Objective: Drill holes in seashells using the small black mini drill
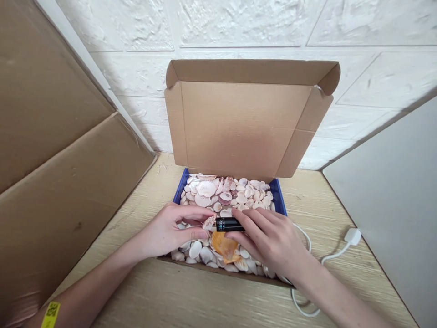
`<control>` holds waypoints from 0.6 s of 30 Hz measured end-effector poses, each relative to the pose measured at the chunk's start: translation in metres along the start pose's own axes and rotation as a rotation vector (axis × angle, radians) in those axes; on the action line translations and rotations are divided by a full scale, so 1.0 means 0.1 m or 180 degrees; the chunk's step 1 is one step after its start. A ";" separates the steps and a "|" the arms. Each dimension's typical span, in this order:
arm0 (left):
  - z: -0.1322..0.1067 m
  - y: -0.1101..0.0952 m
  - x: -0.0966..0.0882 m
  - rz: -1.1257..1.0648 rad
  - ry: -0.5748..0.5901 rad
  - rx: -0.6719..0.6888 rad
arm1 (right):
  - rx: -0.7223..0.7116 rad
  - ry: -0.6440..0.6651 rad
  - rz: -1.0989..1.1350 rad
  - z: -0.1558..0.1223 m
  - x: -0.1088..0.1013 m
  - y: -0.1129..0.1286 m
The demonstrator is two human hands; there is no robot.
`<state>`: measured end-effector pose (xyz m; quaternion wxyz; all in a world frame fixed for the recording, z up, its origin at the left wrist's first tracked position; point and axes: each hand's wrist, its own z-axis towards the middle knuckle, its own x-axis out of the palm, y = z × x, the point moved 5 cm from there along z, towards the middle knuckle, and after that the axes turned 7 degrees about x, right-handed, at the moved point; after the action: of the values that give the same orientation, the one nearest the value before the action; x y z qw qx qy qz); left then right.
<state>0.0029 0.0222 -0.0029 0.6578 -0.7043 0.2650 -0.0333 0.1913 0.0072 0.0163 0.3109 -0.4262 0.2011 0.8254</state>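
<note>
Between the thumb and fingers of my left hand [177,228] is a small speckled reddish-white seashell [209,222]. My right hand [269,232] grips a short black cylindrical tool [229,224] with pale blue markings; its exact kind is unclear. The tool's left end is right up against the shell, though I cannot tell whether they touch. Both hands are over an open cardboard box [235,132] with blue sides, filled with pale seashells [206,188]. Just below the tool lies an orange scallop shell [224,246] among white ones.
The box's lid stands up near a white brick-patterned wall [239,23]. A white cable [336,255] with a plug [353,236] lies on the wooden table [164,296] to the right. Large cardboard [68,168] borders the left, and a pale panel [392,182] the right.
</note>
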 end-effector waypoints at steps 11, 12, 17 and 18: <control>0.00 0.01 -0.03 0.0007 -0.0147 0.0122 | -0.0162 0.0188 0.0157 -0.01 0.06 0.03; -0.01 0.02 -0.03 0.0007 -0.0148 0.0148 | -0.0156 0.0194 0.0173 -0.01 0.06 0.03; -0.01 0.02 -0.03 0.0011 -0.0158 0.0242 | -0.0147 0.0153 0.0208 0.01 0.05 0.03; -0.01 0.01 -0.03 -0.0002 -0.0173 0.0260 | -0.0141 0.0138 0.0202 0.01 0.05 0.03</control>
<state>-0.0003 0.0225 -0.0031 0.6930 -0.6775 0.2452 -0.0251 0.1867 0.0068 0.0131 0.2707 -0.4441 0.2029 0.8297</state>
